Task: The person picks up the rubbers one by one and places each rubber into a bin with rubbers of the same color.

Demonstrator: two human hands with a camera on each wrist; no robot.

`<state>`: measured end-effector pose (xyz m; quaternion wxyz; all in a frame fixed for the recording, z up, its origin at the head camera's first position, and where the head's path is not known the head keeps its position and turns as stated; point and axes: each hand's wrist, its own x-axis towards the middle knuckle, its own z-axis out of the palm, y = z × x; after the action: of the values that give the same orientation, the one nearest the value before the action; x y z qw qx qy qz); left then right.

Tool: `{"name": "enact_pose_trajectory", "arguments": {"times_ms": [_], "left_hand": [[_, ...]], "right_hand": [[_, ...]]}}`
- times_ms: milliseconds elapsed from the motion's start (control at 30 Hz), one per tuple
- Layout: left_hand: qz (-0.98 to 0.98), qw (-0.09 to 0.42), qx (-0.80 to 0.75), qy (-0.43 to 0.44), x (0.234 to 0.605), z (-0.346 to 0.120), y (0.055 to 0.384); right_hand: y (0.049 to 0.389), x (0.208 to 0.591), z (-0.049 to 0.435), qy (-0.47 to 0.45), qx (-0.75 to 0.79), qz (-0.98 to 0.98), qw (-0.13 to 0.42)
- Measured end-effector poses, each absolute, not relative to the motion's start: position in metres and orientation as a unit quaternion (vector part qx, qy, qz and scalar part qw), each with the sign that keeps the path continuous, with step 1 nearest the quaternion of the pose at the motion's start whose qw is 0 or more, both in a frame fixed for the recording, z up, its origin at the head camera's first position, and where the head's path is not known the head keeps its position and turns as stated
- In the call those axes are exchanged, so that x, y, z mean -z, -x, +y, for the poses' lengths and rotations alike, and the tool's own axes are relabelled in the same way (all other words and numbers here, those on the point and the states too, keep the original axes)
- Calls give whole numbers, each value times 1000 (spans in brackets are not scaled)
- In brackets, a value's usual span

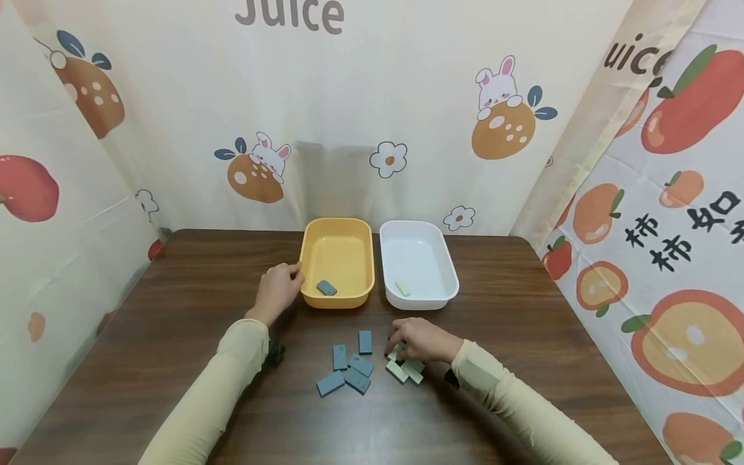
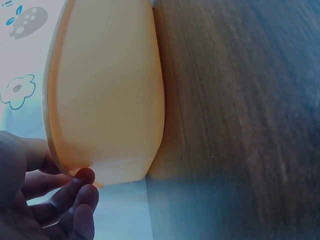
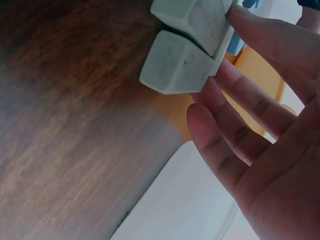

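My left hand pinches the left rim of a yellow plastic bin. In the left wrist view its fingertips curl at the rim of the yellow bin. One blue-grey block lies inside. My right hand reaches down to a small pile of pale green blocks and holds one between thumb and fingers. The right wrist view has pale green blocks close to those fingertips. A white bin, with one pale green block in it, stands right of the yellow one.
Several blue-grey blocks lie loose on the dark wooden table, left of the pale green pile. Behind both bins hangs a printed curtain, and more printed cloth lines the right side.
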<state>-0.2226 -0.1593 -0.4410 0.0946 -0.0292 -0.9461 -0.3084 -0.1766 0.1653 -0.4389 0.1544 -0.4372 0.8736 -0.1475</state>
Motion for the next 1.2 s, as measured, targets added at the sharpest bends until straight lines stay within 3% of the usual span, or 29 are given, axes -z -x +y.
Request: {"name": "enact_pose_trajectory", "arguments": {"times_ms": [1200], "left_hand": [[-943, 83, 322, 22, 444, -159, 226]], "right_hand": [[183, 444, 167, 434, 156, 884, 73]]}}
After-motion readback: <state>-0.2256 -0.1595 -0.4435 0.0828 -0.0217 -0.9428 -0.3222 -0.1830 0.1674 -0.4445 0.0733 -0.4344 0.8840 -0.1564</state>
